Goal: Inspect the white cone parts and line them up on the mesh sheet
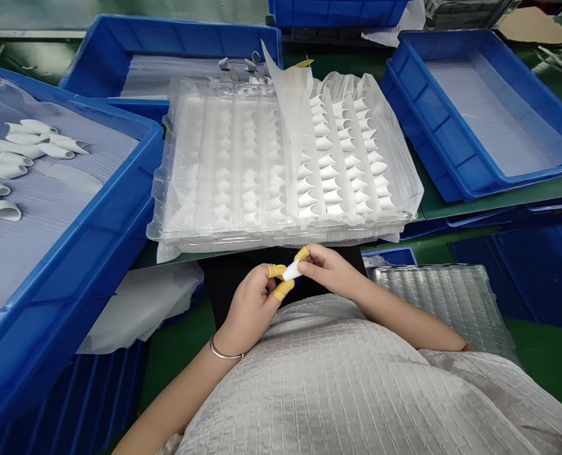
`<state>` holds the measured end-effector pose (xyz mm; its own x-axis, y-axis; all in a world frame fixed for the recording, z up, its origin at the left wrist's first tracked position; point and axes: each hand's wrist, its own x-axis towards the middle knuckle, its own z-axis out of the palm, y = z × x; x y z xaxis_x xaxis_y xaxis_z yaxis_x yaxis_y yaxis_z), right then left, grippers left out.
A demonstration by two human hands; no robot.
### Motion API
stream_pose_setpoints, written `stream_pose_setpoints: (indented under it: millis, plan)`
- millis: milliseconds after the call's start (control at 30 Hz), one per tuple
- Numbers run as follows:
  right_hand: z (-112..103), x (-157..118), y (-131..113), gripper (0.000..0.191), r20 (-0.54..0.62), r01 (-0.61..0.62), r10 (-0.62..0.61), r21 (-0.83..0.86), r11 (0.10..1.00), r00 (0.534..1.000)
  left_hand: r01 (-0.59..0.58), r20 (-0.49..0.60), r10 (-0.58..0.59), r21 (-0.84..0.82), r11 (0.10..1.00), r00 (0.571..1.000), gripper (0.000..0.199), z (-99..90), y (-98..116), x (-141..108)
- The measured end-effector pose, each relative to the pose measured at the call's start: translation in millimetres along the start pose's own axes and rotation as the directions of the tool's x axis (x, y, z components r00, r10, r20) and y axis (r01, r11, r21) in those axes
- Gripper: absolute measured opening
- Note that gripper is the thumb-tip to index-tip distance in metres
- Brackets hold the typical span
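Note:
Between my two hands, just in front of the bench edge, is a small white tube-shaped part [291, 272]. My left hand [258, 297] pinches its near end with thumb and finger, both in yellow finger cots. My right hand [329, 268] grips the other end, a yellow cot on one finger. Beyond the hands lies a clear plastic tray [167, 218]. Rows of similar white parts [330, 183] with slanted open ends fill its right side. A translucent white sheet [214, 164] covers the rows on its left.
At the left, a blue bin [119, 196] holds several loose white parts [24, 142]. Another blue bin [176, 38] behind the tray has a few grey-white pieces. Stacked blue bins [451, 151] with a lined bottom stand at the right. Clear empty trays [446, 297] lie below, right of my lap.

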<state>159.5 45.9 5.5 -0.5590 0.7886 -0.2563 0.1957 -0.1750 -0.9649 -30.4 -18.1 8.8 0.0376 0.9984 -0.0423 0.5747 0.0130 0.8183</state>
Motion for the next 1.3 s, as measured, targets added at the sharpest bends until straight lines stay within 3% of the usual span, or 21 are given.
stream_pose_setpoints:
  millis: [67, 167, 333, 467, 567, 700, 867, 1000, 1200, 1300]
  plan:
    - [4.1, -1.8, -2.2, 0.035, -0.077, 0.031, -0.039, -0.103, 0.994, 0.996, -0.039, 0.007, 0.038, 0.062, 0.997, 0.999, 0.012, 0.0, 0.6, 0.7]
    - [8.7, -1.6, -5.3, 0.039, -0.083, 0.02, -0.036, -0.187, 0.982, 0.996, -0.112, 0.024, 0.11, 0.11, 0.988, 0.994, 0.019, -0.1, 0.9, 1.0]
    - [3.7, 5.8, -4.1, 0.034, -0.033, -0.006, 0.008, 0.062, 0.998, 0.999, -0.208, 0.034, 0.205, 0.112, 0.972, 0.978, 0.016, -0.4, -1.1, -2.1]
    - [-4.0, 6.9, 0.9, 0.041, -0.018, -0.044, 0.045, 0.076, 0.996, 0.999, -0.235, 0.013, 0.235, 0.105, 0.966, 0.972, 0.012, -0.6, -2.4, -2.4]
    - [-6.3, 4.5, 3.0, 0.047, 0.077, -0.11, 0.104, 0.072, 0.991, 0.992, -0.24, 0.017, 0.239, 0.104, 0.965, 0.971, 0.012, -0.4, -2.4, -0.9]
    - [-6.1, 2.2, 1.2, 0.044, 0.135, -0.165, 0.152, 0.091, 0.982, 0.979, -0.146, 0.05, 0.143, 0.068, 0.987, 0.988, 0.013, -0.3, -1.3, -0.6]
    - [-0.4, 1.1, -2.6, 0.036, 0.08, -0.119, 0.112, 0.1, 0.988, 0.991, 0.032, 0.098, -0.03, -0.017, 0.999, 0.995, 0.022, -1.8, 2.5, -1.3]
    - [4.7, 0.1, -5.3, 0.034, 0.046, -0.098, 0.094, 0.097, 0.99, 0.994, 0.042, 0.076, -0.032, -0.129, 0.991, 0.997, 0.016, -2.4, 4.9, -0.5]
    - [4.0, -0.3, -8.8, 0.032, 0.068, -0.164, 0.153, 0.202, 0.966, 0.986, 0.229, 0.13, -0.191, -0.432, 0.872, 0.973, 0.022, 1.2, 3.2, -0.9]
    - [2.7, -0.4, -8.9, 0.03, 0.069, -0.155, 0.143, 0.226, 0.962, 0.987, 0.285, 0.154, -0.239, -0.497, 0.82, 0.959, 0.021, 2.8, 3.3, 0.1]
